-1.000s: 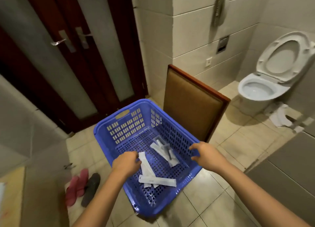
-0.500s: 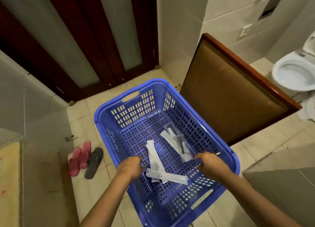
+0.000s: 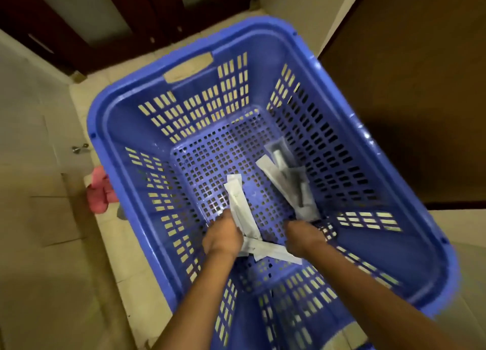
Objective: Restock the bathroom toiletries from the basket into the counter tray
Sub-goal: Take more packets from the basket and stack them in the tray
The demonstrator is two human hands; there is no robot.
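Several packets to shift, all loose on the slotted bottom of the basket (image 3: 265,60), no tray anywhere in shot. Had both hands down inside, backs to the camera. Left hand (image 3: 222,235) curled over the near ends of the white packets (image 3: 238,199), touching them for sure; couldn't tell whether properly pinched, grip hidden under the knuckles. Right hand (image 3: 302,238) curled too, right at the near end of the clear packets (image 3: 289,184) by the right wall; couldn't tell there either. Reckoned the trick was to rake each bunch together first, then pinch across the stack near the middle rather than at one end, since thin, floppy and likely to fan out or droop. Also figured on sliding a fingertip under a corner instead of pressing flat, given slick film on a hard plastic grid. Worth minding the crosswise packet (image 3: 273,251) between the wrists, easy to leave behind. Looked like long flat sachets: papery white on the left, crinkly see-through wrap with something pale and grey inside on the right. Basket itself glossy blue moulded plastic, square holes below, tall slots up the sloped sides, sat on pale floor (image 3: 52,270) tiles with pink slippers (image 3: 101,189) just beside the left rim.
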